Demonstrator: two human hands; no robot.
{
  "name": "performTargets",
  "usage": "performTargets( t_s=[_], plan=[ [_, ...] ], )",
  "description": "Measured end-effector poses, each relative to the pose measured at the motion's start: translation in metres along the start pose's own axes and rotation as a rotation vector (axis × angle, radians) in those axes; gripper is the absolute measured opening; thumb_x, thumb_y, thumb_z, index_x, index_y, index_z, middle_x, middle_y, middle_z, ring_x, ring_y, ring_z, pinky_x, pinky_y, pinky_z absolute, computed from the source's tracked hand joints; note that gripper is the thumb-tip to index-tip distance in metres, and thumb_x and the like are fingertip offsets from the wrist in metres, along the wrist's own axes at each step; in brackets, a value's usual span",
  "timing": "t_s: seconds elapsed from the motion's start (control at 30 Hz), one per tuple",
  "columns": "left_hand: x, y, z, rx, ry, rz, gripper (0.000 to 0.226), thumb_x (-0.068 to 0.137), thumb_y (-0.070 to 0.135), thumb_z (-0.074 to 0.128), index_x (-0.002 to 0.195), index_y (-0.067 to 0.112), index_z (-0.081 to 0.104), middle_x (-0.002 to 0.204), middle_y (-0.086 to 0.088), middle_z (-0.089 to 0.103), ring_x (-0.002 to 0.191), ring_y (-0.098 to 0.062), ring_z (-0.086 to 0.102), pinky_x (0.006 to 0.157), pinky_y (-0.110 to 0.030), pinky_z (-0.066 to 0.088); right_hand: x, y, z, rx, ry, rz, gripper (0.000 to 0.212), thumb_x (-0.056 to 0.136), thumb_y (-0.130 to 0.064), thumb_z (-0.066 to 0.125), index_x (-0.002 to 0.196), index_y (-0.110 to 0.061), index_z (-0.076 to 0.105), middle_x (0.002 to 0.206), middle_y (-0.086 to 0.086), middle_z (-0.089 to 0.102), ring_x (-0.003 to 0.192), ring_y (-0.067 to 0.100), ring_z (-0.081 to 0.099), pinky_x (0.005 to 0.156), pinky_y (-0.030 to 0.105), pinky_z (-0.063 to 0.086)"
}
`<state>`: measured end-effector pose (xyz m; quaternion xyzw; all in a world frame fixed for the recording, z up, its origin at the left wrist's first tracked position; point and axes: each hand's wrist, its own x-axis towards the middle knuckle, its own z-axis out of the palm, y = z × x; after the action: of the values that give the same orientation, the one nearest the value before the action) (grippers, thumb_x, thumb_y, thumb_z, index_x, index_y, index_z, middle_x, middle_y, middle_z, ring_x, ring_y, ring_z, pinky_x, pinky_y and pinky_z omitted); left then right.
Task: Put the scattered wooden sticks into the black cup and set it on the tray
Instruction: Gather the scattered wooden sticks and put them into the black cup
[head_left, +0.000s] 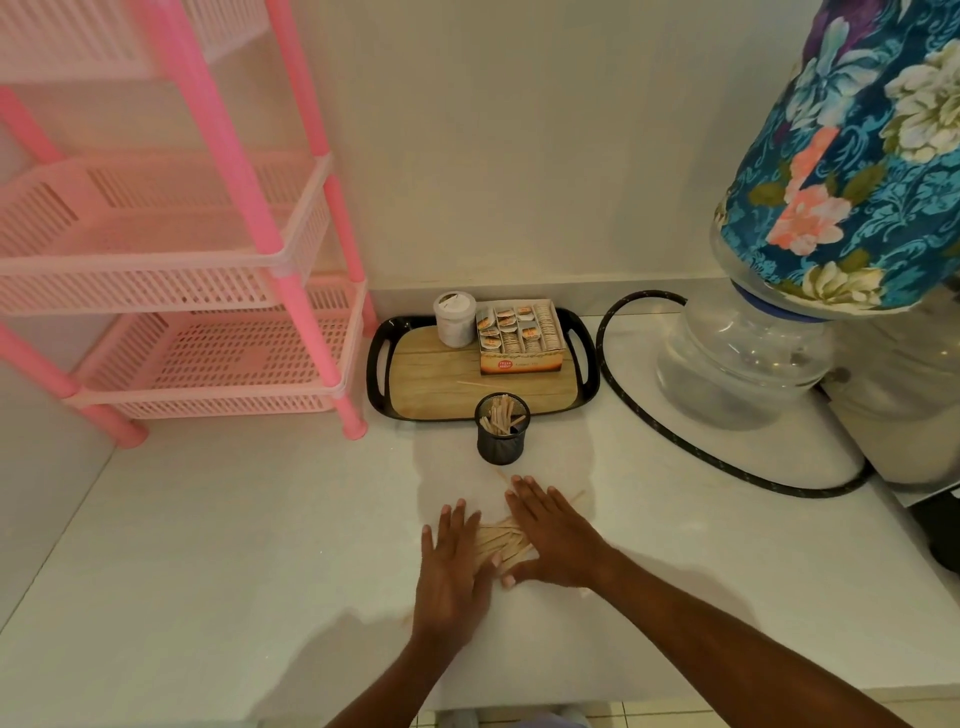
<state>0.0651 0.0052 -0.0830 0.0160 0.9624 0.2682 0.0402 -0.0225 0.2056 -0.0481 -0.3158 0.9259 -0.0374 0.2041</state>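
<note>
Pale wood, black mesh and pink plastic on a smooth, faintly shiny white counter (234, 545).

From my remote feed I see bare, matt wooden sticks (501, 540); the black cup (502, 441) looks like fine wire mesh. The tray (402, 325) has a glossy black plastic rim around a wood-grain floor. The rack (208, 249) is slotted pink plastic, the water bottle (743, 358) clear glossy plastic — its cover (857, 156) printed floral cloth — and the small box (519, 364) printed card.

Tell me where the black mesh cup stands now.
In the head view, the black mesh cup stands on the white counter near the middle, just in front of the tray and beyond the pile of wooden sticks.
</note>
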Motion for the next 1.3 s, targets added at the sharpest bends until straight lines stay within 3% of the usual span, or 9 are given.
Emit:
performTargets(
  t_s=[0.3,0.43,0.53,0.63,0.73,0.87,1.07,1.2,1.3],
  plan=[
    [-0.004,0.006,0.013,-0.087,0.082,0.109,0.082,0.107,0.064,0.035,0.168,0.011,0.022,0.179,-0.005,0.013,0.167,-0.02,0.011,0.134,-0.051,0.023,-0.018,-0.015,0.024,-0.009,0.135,-0.14,0.061,0.113,-0.041,0.037,0.168,-0.019,0.02,0.176,0.003,0.023,0.164,0.019,0.016,0.127,0.035,-0.007],
    [0.0,0.008,0.004,0.061,0.128,0.134,0.075,0.108,0.06,0.035,0.166,0.012,0.032,0.177,-0.006,0.021,0.166,-0.024,0.018,0.129,-0.061,0.029,-0.03,-0.001,0.024,0.032,0.218,-0.056,0.091,0.1,-0.072,0.042,0.17,-0.024,0.009,0.178,0.0,0.007,0.165,0.016,-0.002,0.135,0.041,0.0],
    [-0.01,0.008,0.001,0.124,0.213,-0.089,0.077,0.104,0.06,0.039,0.165,0.013,0.036,0.177,-0.013,0.023,0.165,-0.036,0.018,0.129,-0.068,0.02,-0.041,0.023,0.021,0.039,0.219,0.059,0.125,0.079,-0.101,0.037,0.169,-0.027,-0.009,0.176,0.003,-0.022,0.162,0.022,-0.023,0.132,0.043,-0.009],
    [-0.024,0.014,0.011,0.137,0.223,-0.3,0.08,0.1,0.067,0.036,0.16,0.016,0.046,0.173,-0.02,0.03,0.162,-0.047,0.021,0.125,-0.074,0.019,-0.049,0.039,0.022,0.052,0.126,0.164,0.134,0.073,-0.106,0.032,0.167,-0.025,-0.017,0.171,0.009,-0.033,0.159,0.029,-0.03,0.133,0.05,-0.007],
    [-0.028,0.019,0.023,0.13,0.22,-0.246,0.078,0.099,0.067,0.043,0.155,0.014,0.054,0.168,-0.026,0.036,0.158,-0.051,0.029,0.124,-0.074,0.024,-0.05,0.035,0.03,0.016,0.102,0.188,0.131,0.077,-0.105,0.024,0.166,-0.02,-0.021,0.169,0.012,-0.038,0.158,0.032,-0.033,0.133,0.053,-0.008],
    [-0.012,0.023,0.028,0.109,0.168,-0.122,0.082,0.1,0.068,0.04,0.16,0.014,0.046,0.173,-0.021,0.028,0.162,-0.042,0.023,0.13,-0.065,0.023,-0.044,0.008,0.039,0.017,0.145,0.165,0.127,0.082,-0.101,0.023,0.166,-0.015,-0.016,0.171,0.012,-0.032,0.159,0.031,-0.03,0.133,0.051,-0.008],
    [0.008,0.02,0.021,0.013,-0.017,-0.028,0.08,0.104,0.067,0.028,0.169,0.023,0.019,0.18,-0.001,0.001,0.166,-0.024,-0.014,0.135,-0.04,-0.01,-0.03,-0.018,0.038,0.05,0.159,0.161,0.117,0.089,-0.091,0.028,0.168,-0.015,-0.013,0.173,0.011,-0.027,0.16,0.029,-0.026,0.134,0.049,-0.002],
    [0.005,0.002,0.001,-0.232,-0.103,-0.053,0.09,0.095,0.076,0.046,0.168,0.035,0.014,0.174,0.017,0.006,0.165,-0.01,-0.003,0.133,-0.032,0.004,-0.023,-0.011,0.018,0.001,0.044,0.077,0.124,0.082,-0.095,0.034,0.169,-0.017,-0.007,0.175,0.007,-0.023,0.162,0.027,-0.024,0.133,0.05,-0.005],
    [0.001,-0.015,-0.014,-0.233,-0.11,0.0,0.102,0.084,0.078,0.067,0.167,0.035,0.024,0.166,0.023,0.017,0.156,0.001,0.014,0.129,-0.028,0.022,-0.017,-0.007,0.003,0.032,0.004,0.021,0.103,0.091,-0.075,0.057,0.167,-0.016,0.021,0.177,0.01,0.01,0.165,0.03,0.007,0.133,0.044,0.013]
  ],
)
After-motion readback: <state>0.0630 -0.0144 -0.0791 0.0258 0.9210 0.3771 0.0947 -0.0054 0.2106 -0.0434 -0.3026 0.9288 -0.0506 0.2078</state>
